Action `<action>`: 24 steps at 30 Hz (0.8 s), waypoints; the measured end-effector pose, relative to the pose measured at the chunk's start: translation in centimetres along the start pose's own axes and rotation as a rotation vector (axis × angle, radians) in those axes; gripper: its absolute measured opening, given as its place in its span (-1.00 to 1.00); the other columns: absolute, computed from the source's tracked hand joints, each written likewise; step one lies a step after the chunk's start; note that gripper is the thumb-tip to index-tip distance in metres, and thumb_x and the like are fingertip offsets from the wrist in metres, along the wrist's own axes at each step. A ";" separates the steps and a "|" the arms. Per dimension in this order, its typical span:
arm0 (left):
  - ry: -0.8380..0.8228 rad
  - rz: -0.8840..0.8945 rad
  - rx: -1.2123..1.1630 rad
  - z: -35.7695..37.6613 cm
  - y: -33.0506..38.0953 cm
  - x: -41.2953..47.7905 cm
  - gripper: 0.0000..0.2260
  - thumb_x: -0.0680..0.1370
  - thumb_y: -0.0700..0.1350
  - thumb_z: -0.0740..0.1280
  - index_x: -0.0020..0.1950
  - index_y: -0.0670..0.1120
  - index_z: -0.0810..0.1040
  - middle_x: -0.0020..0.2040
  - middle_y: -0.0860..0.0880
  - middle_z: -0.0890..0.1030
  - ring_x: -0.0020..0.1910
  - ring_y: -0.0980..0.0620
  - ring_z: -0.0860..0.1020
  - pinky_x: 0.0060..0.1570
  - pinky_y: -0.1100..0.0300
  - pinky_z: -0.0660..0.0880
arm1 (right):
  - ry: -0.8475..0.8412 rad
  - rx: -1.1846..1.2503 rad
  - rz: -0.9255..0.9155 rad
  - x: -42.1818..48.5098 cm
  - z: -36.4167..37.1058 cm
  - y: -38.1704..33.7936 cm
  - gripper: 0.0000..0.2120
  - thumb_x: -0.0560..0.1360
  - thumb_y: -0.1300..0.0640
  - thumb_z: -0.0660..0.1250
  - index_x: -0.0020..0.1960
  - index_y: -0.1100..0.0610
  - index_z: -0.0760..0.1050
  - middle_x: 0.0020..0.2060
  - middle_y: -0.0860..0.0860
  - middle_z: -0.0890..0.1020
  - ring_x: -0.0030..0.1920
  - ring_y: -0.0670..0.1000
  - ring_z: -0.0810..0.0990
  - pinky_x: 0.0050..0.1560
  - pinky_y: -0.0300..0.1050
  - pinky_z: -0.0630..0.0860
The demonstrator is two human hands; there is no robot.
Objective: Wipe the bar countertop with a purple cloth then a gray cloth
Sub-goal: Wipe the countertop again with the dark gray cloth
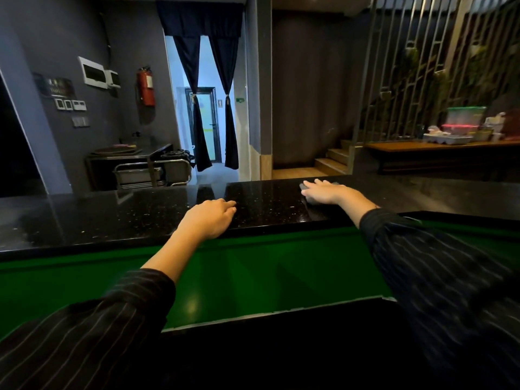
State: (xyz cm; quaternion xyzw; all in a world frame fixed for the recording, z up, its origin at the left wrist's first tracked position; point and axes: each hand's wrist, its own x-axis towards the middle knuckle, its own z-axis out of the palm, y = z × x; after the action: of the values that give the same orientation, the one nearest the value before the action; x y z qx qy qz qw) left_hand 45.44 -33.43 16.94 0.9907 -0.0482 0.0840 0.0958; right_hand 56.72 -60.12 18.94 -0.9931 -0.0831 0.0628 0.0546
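The bar countertop [118, 218] is glossy black speckled stone and runs across the whole view. My right hand [323, 191] lies flat with straight fingers on a gray cloth [304, 186] near the counter's far edge; only a dark corner of the cloth shows past the fingers. My left hand [209, 218] rests on the near edge of the counter, fingers loosely bent, holding nothing. No purple cloth is in view.
A green panel [253, 274] drops below the counter's near edge. Beyond the bar are a steel trolley [153, 171], a curtained doorway [208, 108], wooden steps [329, 161] and a wooden table with food containers [464, 125] at the right.
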 end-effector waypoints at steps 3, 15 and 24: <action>0.010 -0.003 0.038 0.1 -0.1 0.4 -0.59 0.65 0.05 -0.02 0.50 0.05 0.24 0.51 -0.04 0.27 0.45 -0.12 0.27 0.37 -0.05 0.24 | 0.037 -0.047 0.036 2.4 0.0 -2.3 -0.40 0.60 -0.23 -0.05 0.58 -0.04 -0.03 0.57 0.12 -0.01 0.56 0.16 -0.03 0.48 0.24 -0.08; 0.049 0.019 -0.032 -0.1 -0.4 -0.3 -0.64 0.63 0.00 0.08 0.43 0.05 0.38 0.44 -0.02 0.40 0.39 -0.09 0.37 0.39 0.01 0.29 | -0.031 -0.137 -0.450 1.0 1.6 -9.9 -0.46 0.64 -0.06 -0.03 0.58 0.03 -0.04 0.56 0.16 0.03 0.55 0.22 -0.01 0.46 0.34 -0.01; 0.031 -0.010 0.047 0.1 0.4 -0.3 -0.60 0.64 -0.01 0.02 0.49 0.07 0.28 0.51 -0.03 0.27 0.46 -0.10 0.28 0.39 -0.02 0.24 | 0.016 0.021 0.012 4.0 -0.5 2.4 -0.33 0.63 -0.17 -0.03 0.58 0.18 -0.11 0.58 0.10 -0.06 0.57 0.13 -0.08 0.51 0.15 -0.09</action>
State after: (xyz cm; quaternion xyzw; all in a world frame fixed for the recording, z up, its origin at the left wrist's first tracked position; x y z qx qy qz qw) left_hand 45.13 -33.82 16.83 0.9915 -0.0396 0.0999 0.0739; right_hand 61.09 -61.83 18.67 -0.9934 -0.0759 0.0561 0.0651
